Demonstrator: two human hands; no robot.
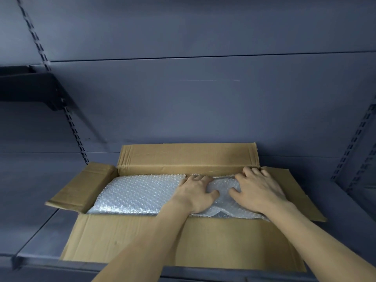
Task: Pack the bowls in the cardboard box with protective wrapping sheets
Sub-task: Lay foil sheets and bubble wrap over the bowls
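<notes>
Head view, lower centre: both forearms reach into the cardboard box [130, 237], left hand [196, 193] and right hand [257, 189] spread flat, pressing soft, light bubble wrap [138, 192] over hidden, likely fragile bowls, best gripped at its edges.

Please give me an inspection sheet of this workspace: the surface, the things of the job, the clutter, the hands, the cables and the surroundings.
Surface: grey metal shelf; the box sits on it.
Job's things: cardboard box, all four flaps open; bubble wrap sheet lies flat over the left part, a crumpled bubble wrap piece fills the right part. Bowls: none visible, perhaps under the wrap.
Clutter: nothing seen.
Hands: left hand and right hand both press on the crumpled piece, fingers spread; no closed grip visible.
Cables: nothing seen.
Surroundings: grey back panel with slotted uprights; dark shelf bracket at upper left.
</notes>
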